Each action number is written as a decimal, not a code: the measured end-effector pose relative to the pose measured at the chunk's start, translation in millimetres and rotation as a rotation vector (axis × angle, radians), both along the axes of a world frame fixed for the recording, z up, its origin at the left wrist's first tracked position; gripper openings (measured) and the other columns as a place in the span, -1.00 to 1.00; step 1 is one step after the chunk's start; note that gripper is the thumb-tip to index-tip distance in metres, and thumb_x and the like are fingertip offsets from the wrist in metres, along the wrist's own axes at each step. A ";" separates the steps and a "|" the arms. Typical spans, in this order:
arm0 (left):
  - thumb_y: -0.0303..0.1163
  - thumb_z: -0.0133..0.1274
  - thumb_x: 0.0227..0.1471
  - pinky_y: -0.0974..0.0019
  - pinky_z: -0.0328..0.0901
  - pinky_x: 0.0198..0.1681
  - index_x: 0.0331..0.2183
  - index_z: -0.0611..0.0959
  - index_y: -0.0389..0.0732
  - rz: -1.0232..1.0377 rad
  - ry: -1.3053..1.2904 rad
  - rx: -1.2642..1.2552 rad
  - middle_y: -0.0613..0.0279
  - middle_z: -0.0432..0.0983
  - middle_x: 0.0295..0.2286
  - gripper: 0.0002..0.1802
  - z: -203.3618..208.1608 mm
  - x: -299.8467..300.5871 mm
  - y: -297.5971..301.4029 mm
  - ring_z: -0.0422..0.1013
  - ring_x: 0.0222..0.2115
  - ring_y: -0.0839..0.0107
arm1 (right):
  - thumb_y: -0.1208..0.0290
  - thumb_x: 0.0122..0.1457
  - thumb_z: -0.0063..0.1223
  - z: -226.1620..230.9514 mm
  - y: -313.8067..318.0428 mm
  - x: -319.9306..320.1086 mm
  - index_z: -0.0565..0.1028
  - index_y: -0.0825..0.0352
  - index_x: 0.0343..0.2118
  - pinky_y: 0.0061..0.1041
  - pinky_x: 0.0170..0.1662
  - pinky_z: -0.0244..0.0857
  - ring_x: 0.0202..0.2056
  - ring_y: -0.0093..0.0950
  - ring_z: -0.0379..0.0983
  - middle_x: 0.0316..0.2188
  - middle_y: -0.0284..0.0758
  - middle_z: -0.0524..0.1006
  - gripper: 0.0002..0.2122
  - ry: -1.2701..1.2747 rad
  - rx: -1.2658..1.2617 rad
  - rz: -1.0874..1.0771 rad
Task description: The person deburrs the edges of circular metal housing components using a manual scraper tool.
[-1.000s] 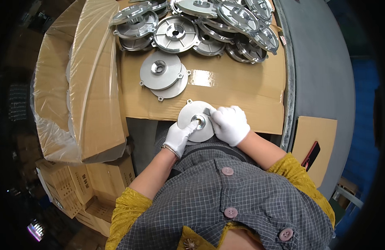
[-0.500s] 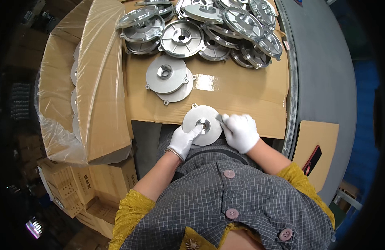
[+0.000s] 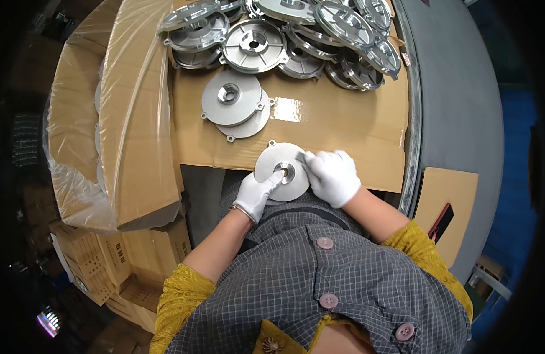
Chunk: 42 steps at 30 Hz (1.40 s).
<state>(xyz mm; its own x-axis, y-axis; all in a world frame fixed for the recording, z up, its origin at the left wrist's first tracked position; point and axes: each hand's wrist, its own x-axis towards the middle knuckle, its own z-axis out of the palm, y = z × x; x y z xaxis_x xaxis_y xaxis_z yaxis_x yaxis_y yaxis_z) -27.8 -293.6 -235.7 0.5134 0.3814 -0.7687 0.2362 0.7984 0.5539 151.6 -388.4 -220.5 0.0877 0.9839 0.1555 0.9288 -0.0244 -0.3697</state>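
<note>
A round grey metal end cover with small lugs on its rim is held close to my lap at the cardboard's near edge. My left hand, in a white glove, grips it from the left, thumb at the central hole. In my gloved right hand is a small flat grey blade-like tool, its tip on the cover's upper right face. Most of that tool is hidden by the fingers. Beyond lie two similar end covers, one overlapping the other, flat side up.
A heap of shiny end covers fills the far side of the cardboard sheet. Left stands a plastic-lined carton holding more discs; further cartons sit below it. A dark red-edged phone-like object rests on cardboard at right.
My right hand and the tool have moved slightly left and inward over the cover's face. My left hand keeps its hold. The whole view has shifted a little.
</note>
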 end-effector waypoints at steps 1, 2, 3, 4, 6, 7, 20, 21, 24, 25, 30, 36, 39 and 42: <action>-0.31 0.15 0.07 0.37 0.35 -0.11 -0.04 0.50 -0.38 -0.001 0.007 -0.047 0.15 0.51 -0.15 -0.53 1.9 -0.3 2.2 0.45 -0.18 0.44 | 0.41 0.09 -0.02 -1.9 10.3 0.7 0.46 0.26 -0.34 -0.33 -0.44 0.22 -0.55 -0.31 0.42 -0.61 -0.34 0.43 -0.90 0.001 0.000 -0.006; -0.30 0.15 0.06 0.37 0.35 -0.11 -0.03 0.50 -0.37 0.006 -0.019 -0.018 0.16 0.51 -0.15 -0.52 -1.6 0.0 2.0 0.45 -0.18 0.44 | 0.41 0.09 -0.02 -5.2 19.3 1.5 0.47 0.27 -0.33 -0.33 -0.45 0.21 -0.55 -0.31 0.41 -0.61 -0.34 0.43 -0.89 -0.009 0.021 0.015; -0.30 0.15 0.06 0.37 0.35 -0.11 -0.03 0.50 -0.37 0.012 -0.019 -0.012 0.16 0.51 -0.15 -0.52 -3.8 0.1 2.8 0.45 -0.18 0.44 | 0.42 0.08 -0.02 -7.9 27.3 2.1 0.47 0.27 -0.33 -0.33 -0.45 0.20 -0.56 -0.31 0.41 -0.61 -0.34 0.43 -0.89 -0.019 0.047 0.048; -0.31 0.15 0.06 0.37 0.35 -0.11 -0.03 0.50 -0.37 -0.004 -0.002 0.019 0.16 0.51 -0.15 -0.52 -5.5 -0.7 2.8 0.45 -0.18 0.44 | 0.41 0.07 -0.01 -8.9 25.3 4.0 0.48 0.27 -0.32 -0.34 -0.45 0.20 -0.57 -0.31 0.40 -0.61 -0.35 0.43 -0.88 0.018 0.075 0.070; -0.33 0.14 0.07 0.38 0.35 -0.11 -0.04 0.51 -0.37 -0.006 0.015 0.049 0.17 0.51 -0.15 -0.55 -9.1 -2.1 1.8 0.44 -0.18 0.45 | 0.41 0.07 -0.01 -8.1 6.7 6.6 0.48 0.27 -0.32 -0.34 -0.45 0.20 -0.58 -0.32 0.40 -0.62 -0.35 0.43 -0.87 0.008 0.064 0.066; -0.33 0.14 0.07 0.38 0.35 -0.11 -0.04 0.51 -0.37 0.005 0.013 0.046 0.17 0.51 -0.15 -0.55 -9.8 -1.6 1.0 0.44 -0.18 0.45 | 0.41 0.07 -0.01 -7.7 -6.3 8.3 0.48 0.27 -0.31 -0.35 -0.45 0.20 -0.58 -0.32 0.40 -0.62 -0.36 0.43 -0.86 -0.003 0.043 0.053; -0.34 0.13 0.08 0.38 0.38 -0.11 -0.02 0.48 -0.36 -0.013 -0.017 0.044 0.15 0.51 -0.16 -0.54 -8.7 -0.3 1.6 0.46 -0.19 0.44 | 0.39 0.05 -0.05 -0.9 33.2 3.9 0.47 0.21 -0.31 -0.33 -0.40 0.23 -0.55 -0.32 0.43 -0.61 -0.34 0.46 -0.86 -0.034 -0.012 0.130; -0.34 0.13 0.08 0.38 0.38 -0.11 -0.02 0.48 -0.36 -0.018 -0.017 0.039 0.15 0.51 -0.16 -0.54 -9.0 -1.2 1.3 0.46 -0.19 0.44 | 0.39 0.05 -0.05 -1.2 29.9 2.2 0.47 0.22 -0.32 -0.32 -0.40 0.23 -0.55 -0.32 0.43 -0.61 -0.34 0.45 -0.86 -0.054 -0.002 0.109; -0.34 0.15 0.07 0.39 0.36 -0.13 -0.05 0.53 -0.35 0.048 -0.066 0.010 0.18 0.53 -0.17 -0.57 -8.7 -3.0 0.7 0.45 -0.19 0.45 | 0.40 0.05 -0.05 -6.0 46.9 -1.6 0.47 0.22 -0.31 -0.33 -0.40 0.23 -0.55 -0.33 0.43 -0.60 -0.34 0.45 -0.85 -0.060 -0.002 0.123; -0.34 0.15 0.07 0.39 0.36 -0.13 -0.05 0.53 -0.35 0.043 -0.067 0.014 0.18 0.53 -0.17 -0.57 -9.0 -3.2 0.8 0.45 -0.19 0.45 | 0.40 0.05 -0.05 -8.0 50.2 -2.0 0.47 0.23 -0.31 -0.33 -0.41 0.23 -0.56 -0.33 0.43 -0.61 -0.34 0.45 -0.86 -0.072 0.005 0.131; -0.37 0.12 0.08 0.39 0.38 -0.13 -0.03 0.48 -0.38 0.021 -0.037 0.061 0.15 0.51 -0.15 -0.56 -10.6 -0.5 1.2 0.46 -0.19 0.43 | 0.42 0.01 -0.02 -3.7 23.9 -2.3 0.46 0.23 -0.38 -0.31 -0.41 0.25 -0.56 -0.28 0.43 -0.61 -0.32 0.44 -0.90 0.001 -0.023 0.054; -0.35 0.10 0.11 0.36 0.39 -0.14 -0.01 0.47 -0.37 0.009 -0.051 0.054 0.14 0.51 -0.16 -0.55 -11.1 -1.3 1.7 0.46 -0.19 0.42 | 0.41 0.02 -0.04 -0.5 51.5 -6.0 0.42 0.23 -0.44 -0.31 -0.41 0.25 -0.55 -0.27 0.44 -0.62 -0.30 0.45 -0.94 -0.012 -0.025 0.085; -0.37 0.13 0.08 0.40 0.35 -0.14 -0.06 0.53 -0.36 0.022 -0.005 0.046 0.18 0.53 -0.18 -0.60 -5.0 -0.4 0.1 0.46 -0.21 0.47 | 0.40 0.03 -0.04 1.4 37.7 -4.7 0.45 0.22 -0.39 -0.32 -0.40 0.27 -0.54 -0.29 0.46 -0.60 -0.30 0.47 -0.91 -0.013 -0.050 0.085; -0.35 0.09 0.11 0.36 0.38 -0.11 -0.01 0.47 -0.37 -0.005 -0.049 0.077 0.15 0.51 -0.16 -0.55 -12.4 -2.9 -0.1 0.46 -0.18 0.42 | 0.40 0.04 -0.05 1.8 37.5 -4.9 0.46 0.21 -0.37 -0.32 -0.39 0.27 -0.54 -0.29 0.46 -0.58 -0.30 0.48 -0.90 -0.023 -0.040 0.076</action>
